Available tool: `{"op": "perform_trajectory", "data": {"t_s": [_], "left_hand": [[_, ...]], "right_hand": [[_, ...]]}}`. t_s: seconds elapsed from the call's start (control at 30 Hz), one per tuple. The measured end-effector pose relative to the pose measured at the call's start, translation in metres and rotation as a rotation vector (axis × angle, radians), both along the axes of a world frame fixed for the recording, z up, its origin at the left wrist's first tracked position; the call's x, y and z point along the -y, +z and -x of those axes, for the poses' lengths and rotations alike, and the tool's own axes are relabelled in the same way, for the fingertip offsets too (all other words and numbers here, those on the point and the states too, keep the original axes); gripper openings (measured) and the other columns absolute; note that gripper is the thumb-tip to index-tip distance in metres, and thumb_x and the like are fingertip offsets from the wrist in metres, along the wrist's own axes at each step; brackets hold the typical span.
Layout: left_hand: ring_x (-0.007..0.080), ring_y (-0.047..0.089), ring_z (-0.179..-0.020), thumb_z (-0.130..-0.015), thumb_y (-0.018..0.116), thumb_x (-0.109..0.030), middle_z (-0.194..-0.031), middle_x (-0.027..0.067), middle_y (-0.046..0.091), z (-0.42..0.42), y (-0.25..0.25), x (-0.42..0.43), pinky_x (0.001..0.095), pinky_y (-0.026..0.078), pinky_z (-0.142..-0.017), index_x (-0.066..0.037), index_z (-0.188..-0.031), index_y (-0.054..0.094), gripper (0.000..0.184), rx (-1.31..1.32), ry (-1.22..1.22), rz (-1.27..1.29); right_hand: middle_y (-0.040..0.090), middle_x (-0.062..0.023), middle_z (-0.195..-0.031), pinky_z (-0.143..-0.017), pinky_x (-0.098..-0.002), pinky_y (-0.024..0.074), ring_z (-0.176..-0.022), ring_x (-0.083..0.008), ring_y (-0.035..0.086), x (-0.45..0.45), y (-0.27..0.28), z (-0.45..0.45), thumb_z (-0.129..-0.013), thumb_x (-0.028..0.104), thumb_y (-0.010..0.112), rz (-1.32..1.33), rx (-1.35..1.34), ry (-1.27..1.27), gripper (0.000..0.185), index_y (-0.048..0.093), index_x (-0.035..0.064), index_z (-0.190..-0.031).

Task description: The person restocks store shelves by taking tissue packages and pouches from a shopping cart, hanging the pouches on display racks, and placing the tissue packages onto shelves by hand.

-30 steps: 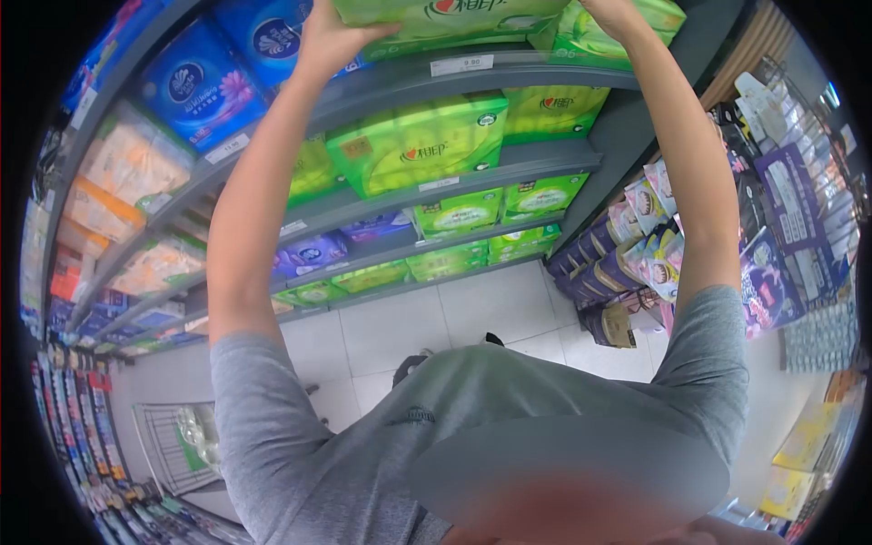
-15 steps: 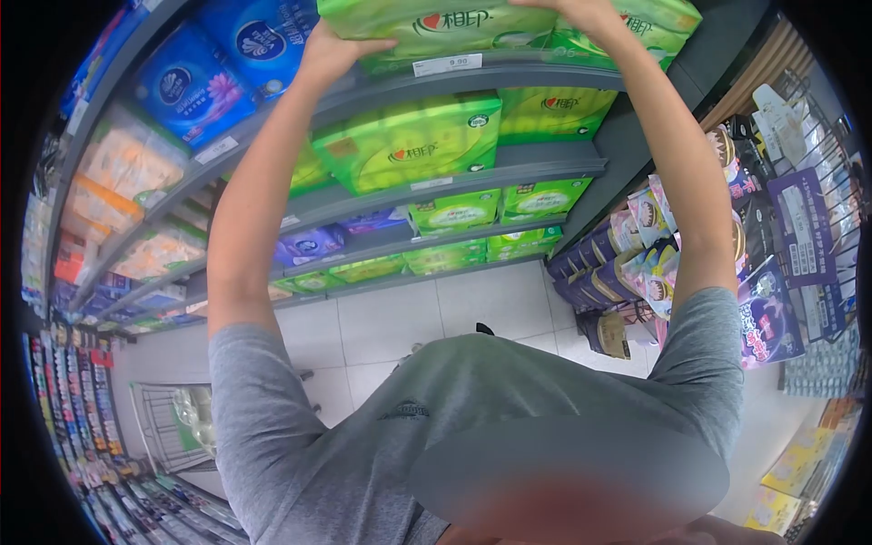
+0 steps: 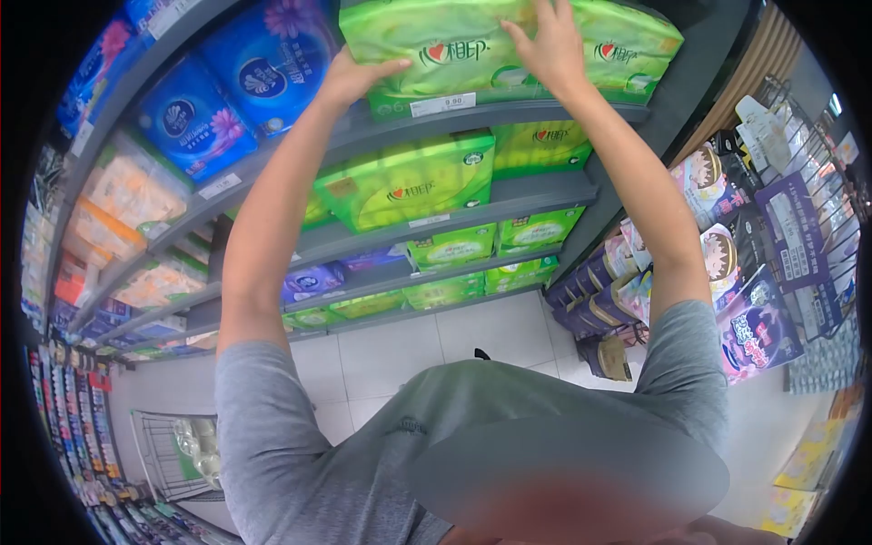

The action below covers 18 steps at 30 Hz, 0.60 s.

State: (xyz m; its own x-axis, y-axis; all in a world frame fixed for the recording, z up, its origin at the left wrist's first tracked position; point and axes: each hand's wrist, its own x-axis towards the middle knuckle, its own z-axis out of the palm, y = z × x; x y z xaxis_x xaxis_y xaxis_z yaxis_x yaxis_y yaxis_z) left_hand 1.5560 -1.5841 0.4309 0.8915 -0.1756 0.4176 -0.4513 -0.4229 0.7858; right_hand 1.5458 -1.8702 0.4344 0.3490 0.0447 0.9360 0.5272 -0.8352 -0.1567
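Note:
A green tissue pack [image 3: 427, 68] with a red heart logo lies at the front of the top visible shelf. My left hand [image 3: 357, 78] is at its left end, thumb across the front; the other fingers are mostly hidden behind its side. Over the pack's right end lies my right hand [image 3: 552, 53], with thumb and fingers spread against the wrapping. A second green tissue pack [image 3: 627, 54] with the same logo sits just right of that hand. Under the packs, a price tag [image 3: 443, 104] is fixed to the shelf edge.
Blue tissue packs [image 3: 263, 77] fill the shelf to the left. Lower shelves hold more green packs [image 3: 409, 186]. A rack of hanging goods [image 3: 763, 318] stands close on the right. A wire shopping cart [image 3: 177, 445] is at lower left, on the tiled floor [image 3: 381, 363].
The shelves appear lower in view. My right hand has shifted left and down onto the pack's front, its fingers now more visible. My left hand keeps its place at the left end.

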Motion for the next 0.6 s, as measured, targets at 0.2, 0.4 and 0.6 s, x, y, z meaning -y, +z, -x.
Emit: {"op": "perform_trajectory", "data": {"t_s": [0.2,0.4,0.6], "left_hand": [[0.0251,0.061,-0.108,-0.068,0.086,-0.027,-0.120,0.0156,0.061,0.007,0.000,0.001,0.0354,0.048,-0.093,0.002,-0.129,0.047,0.078,0.097,0.114,0.018],[0.0371,0.048,-0.123,-0.067,0.079,-0.017,-0.133,0.0199,0.050,0.045,0.021,0.040,0.0450,0.042,-0.097,-0.012,-0.124,0.057,0.062,1.140,0.546,-0.441],[0.0380,0.044,-0.126,-0.068,0.077,-0.013,-0.135,0.0204,0.048,0.036,0.005,0.050,0.0448,0.040,-0.102,-0.012,-0.121,0.061,0.056,1.082,0.490,-0.396]], "right_hand": [[0.044,-0.0255,-0.135,-0.103,-0.0472,0.0374,-0.125,-0.0425,0.042,-0.012,0.000,0.010,-0.077,0.013,0.069,0.084,0.156,-0.079,0.057,0.047,-0.0038,-0.127],[0.040,-0.0257,-0.138,-0.108,-0.0481,0.0314,-0.130,-0.0424,0.036,-0.010,-0.004,0.021,-0.074,0.015,0.069,0.189,0.050,-0.013,0.065,0.044,-0.0033,-0.132],[0.037,-0.0271,-0.139,-0.109,-0.0506,0.0288,-0.130,-0.0441,0.034,-0.015,-0.016,0.005,-0.073,0.018,0.068,0.131,0.119,0.023,0.071,0.041,-0.0005,-0.136]]}}
